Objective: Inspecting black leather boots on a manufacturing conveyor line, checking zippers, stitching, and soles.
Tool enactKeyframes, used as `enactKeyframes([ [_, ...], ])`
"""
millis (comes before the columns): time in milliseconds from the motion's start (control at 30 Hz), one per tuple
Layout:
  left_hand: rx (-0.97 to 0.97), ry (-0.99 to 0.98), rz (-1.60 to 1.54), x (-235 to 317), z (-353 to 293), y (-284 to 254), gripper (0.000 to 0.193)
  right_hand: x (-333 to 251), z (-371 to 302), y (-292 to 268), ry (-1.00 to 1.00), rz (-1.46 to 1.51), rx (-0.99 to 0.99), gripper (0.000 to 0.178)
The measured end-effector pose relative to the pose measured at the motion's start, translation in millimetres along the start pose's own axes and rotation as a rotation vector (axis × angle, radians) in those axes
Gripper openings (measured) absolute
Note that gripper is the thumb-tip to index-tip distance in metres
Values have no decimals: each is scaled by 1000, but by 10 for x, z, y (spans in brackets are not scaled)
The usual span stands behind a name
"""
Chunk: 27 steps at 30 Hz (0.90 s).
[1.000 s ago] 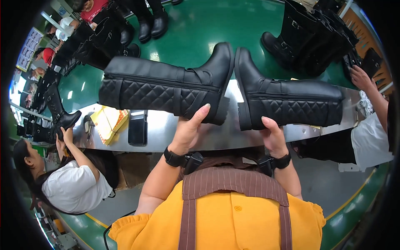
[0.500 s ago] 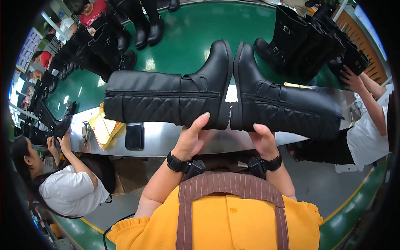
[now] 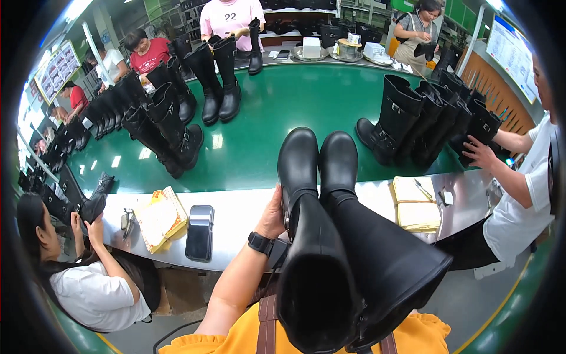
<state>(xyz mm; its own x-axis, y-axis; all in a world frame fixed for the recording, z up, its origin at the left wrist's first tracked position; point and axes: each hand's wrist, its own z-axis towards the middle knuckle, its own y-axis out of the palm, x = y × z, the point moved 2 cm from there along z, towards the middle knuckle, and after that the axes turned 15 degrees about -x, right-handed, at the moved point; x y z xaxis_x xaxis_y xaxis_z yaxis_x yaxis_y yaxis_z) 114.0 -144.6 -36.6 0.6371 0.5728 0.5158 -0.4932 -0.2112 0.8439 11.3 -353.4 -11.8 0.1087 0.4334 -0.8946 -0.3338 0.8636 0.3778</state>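
Two tall black boots are held up side by side over the steel table edge (image 3: 247,203), toes pointing away and shaft openings toward me. My left hand (image 3: 272,213) is closed around the ankle of the left boot (image 3: 312,236), beside its buckle. Against it leans the right boot (image 3: 377,248), its shaft slanting to the lower right. My right hand is hidden behind the boots, so its grip does not show. Inside the left boot's opening it is dark.
On the steel edge lie a phone (image 3: 200,233), a patterned yellow paper stack (image 3: 160,218) and yellow pads with a pen (image 3: 416,203). Black boots (image 3: 221,82) stand on the green table (image 3: 283,100). Co-workers sit at the left (image 3: 97,289) and right (image 3: 519,200), handling boots.
The boots have turned from lying sideways, sole to sole, to pointing away side by side, nearer to me. My right hand has gone out of sight behind them. The view has tilted up.
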Motion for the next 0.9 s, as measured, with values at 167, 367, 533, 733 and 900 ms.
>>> enactKeyframes([
  [167,-153,13,134,202,115,-12,67,97,298,-150,-66,302,-79,55],
  [367,-56,39,2,241,192,-77,58,222,471,-39,-91,733,15,56],
  [533,-103,82,-191,199,229,-239,55,292,597,-49,72,830,-108,52],
  [733,34,169,-310,209,276,-335,60,351,566,-258,26,946,141,47],
  [900,46,259,-170,221,261,-339,61,359,495,-348,-78,744,183,53],
])
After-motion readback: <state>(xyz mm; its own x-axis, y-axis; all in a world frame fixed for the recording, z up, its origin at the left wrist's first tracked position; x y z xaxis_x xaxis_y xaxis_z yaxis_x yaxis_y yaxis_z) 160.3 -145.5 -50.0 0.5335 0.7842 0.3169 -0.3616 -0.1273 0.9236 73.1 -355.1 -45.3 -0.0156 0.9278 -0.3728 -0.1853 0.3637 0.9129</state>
